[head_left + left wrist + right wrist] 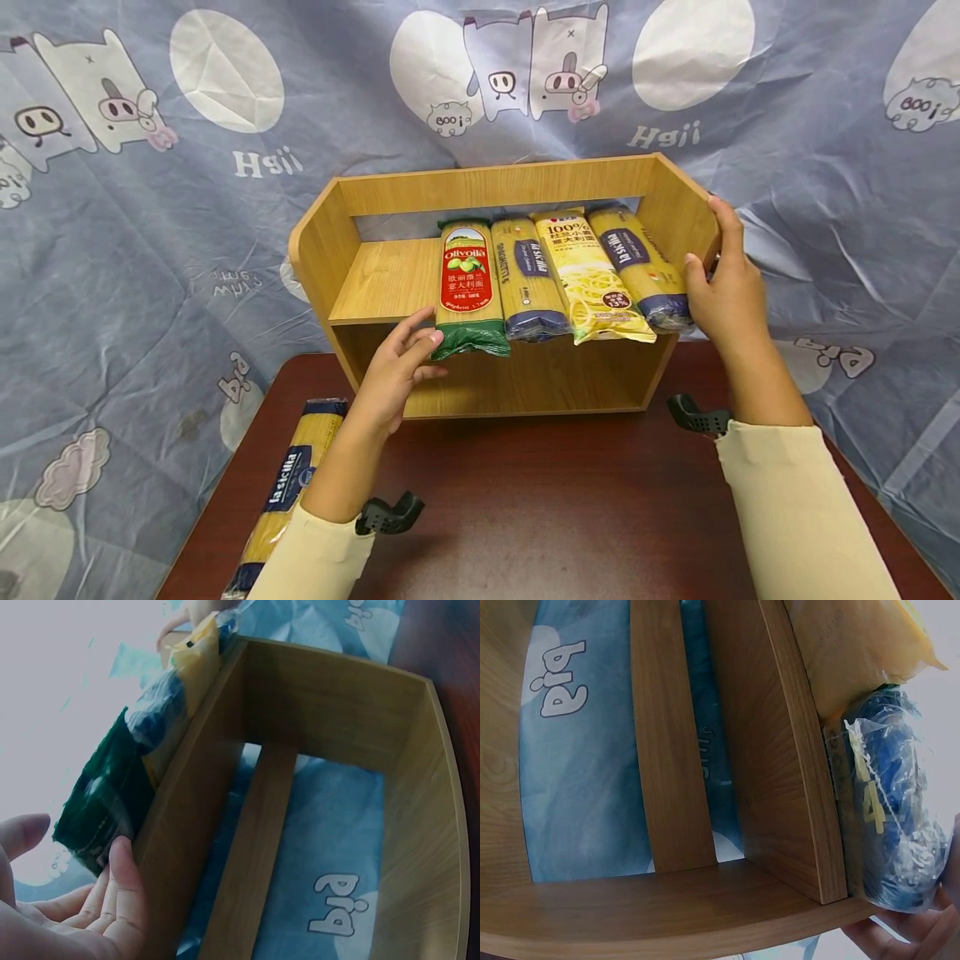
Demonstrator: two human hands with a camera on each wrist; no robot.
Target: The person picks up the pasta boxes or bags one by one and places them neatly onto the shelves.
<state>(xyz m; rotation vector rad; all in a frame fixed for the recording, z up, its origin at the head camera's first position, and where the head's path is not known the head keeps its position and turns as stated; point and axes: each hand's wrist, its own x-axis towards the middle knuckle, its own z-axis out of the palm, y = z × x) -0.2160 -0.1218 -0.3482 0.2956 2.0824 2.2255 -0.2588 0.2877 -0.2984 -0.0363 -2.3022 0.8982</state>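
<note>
Four spaghetti packs lie side by side on the upper board of a wooden shelf (390,279), their ends over its front edge. Leftmost is the red-and-green Olivoila spaghetti pack (465,287); my left hand (397,367) touches its green lower end with relaxed fingers, the thumb apart in the left wrist view. Beside it come a blue-labelled pack (528,279), a yellow pack (588,275) and another blue-labelled pack (637,267). My right hand (727,287) grips the front edge of the shelf's right side panel, thumb inside near the last pack, fingers outside.
Another blue-labelled spaghetti pack (288,492) lies on the dark red table (540,500) at the left, partly behind the left forearm. The shelf's lower compartment (555,375) is below the packs. A printed blue cloth (525,83) hangs behind and at both sides.
</note>
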